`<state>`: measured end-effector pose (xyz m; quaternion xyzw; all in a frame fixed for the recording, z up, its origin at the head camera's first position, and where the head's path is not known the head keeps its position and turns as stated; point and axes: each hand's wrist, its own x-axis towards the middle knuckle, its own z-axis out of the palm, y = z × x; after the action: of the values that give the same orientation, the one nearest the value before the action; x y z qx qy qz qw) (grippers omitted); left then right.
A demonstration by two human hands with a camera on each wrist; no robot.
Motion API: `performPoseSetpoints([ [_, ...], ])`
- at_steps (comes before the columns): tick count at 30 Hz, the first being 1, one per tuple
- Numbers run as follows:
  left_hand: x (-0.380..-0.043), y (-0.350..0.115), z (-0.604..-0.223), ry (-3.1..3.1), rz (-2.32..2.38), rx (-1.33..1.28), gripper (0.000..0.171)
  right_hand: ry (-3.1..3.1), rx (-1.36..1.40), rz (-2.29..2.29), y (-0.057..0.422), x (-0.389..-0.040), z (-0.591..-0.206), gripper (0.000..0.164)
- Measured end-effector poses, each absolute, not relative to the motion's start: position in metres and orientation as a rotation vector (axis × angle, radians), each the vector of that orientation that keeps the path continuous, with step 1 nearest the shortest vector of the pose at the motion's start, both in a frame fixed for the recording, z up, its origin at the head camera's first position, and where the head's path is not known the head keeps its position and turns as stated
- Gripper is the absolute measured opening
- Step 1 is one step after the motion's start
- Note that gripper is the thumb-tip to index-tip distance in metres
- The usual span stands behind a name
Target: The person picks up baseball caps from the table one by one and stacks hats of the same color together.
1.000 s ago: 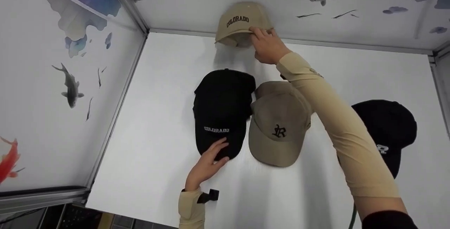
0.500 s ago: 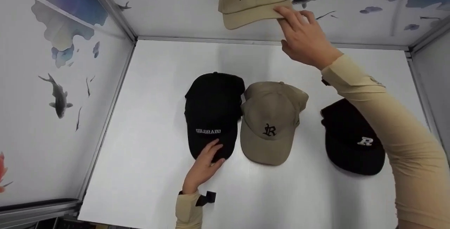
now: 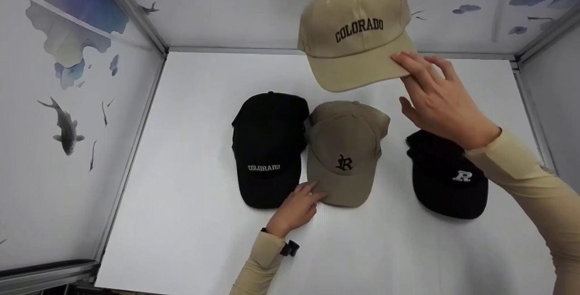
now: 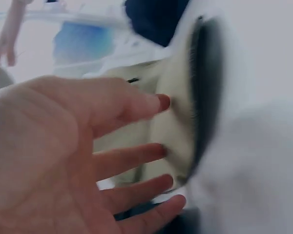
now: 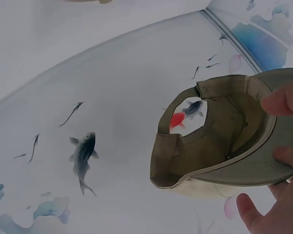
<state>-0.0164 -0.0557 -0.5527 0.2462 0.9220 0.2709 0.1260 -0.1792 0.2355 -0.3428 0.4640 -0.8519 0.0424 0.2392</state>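
My right hand pinches the brim of a beige COLORADO cap and holds it in the air near the back wall. The cap's hollow inside and back strap show in the right wrist view. My left hand reaches to the left side of the brim of an olive-tan cap lying on the table. In the left wrist view its fingers are spread over that cap, and whether they touch it is blurred. Just left of it lies a black COLORADO cap, close against the tan one.
A black cap with a white R lies on the right part of the white table, partly under my right forearm. White walls printed with fish and watercolour shapes stand at the back and sides.
The beige cap has come up off the far end of the table and then nearer in my right hand. My left hand has shifted right from the black cap's brim to the tan cap's brim.
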Motion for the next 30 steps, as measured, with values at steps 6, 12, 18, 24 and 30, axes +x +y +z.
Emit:
performPoseSetpoints([
  [6, -0.023, -0.039, -0.554, 2.738, 0.537, 0.792, 0.050, -2.274, 1.244, 0.212, 0.252, -0.147, -0.351, 0.029],
  [12, -0.032, -0.027, -0.553, 2.793, 0.316, 0.820, 0.061, -2.239, 1.200, 0.284, 0.254, -0.117, -0.359, 0.035],
  [18, -0.040, -0.027, -0.553, 2.746, 0.337, 0.796, 0.063, -2.240, 1.171, 0.393, 0.257, -0.088, -0.376, 0.043],
  [24, -0.049, -0.048, -0.537, 2.780, 0.439, 0.867, 0.049, -2.207, 1.151, 0.470, 0.256, -0.063, -0.390, 0.041],
  [30, -0.053, -0.088, -0.507, 2.906, 0.810, 0.854, 0.042, -2.220, 1.064, 0.523, 0.258, -0.037, -0.398, 0.041],
])
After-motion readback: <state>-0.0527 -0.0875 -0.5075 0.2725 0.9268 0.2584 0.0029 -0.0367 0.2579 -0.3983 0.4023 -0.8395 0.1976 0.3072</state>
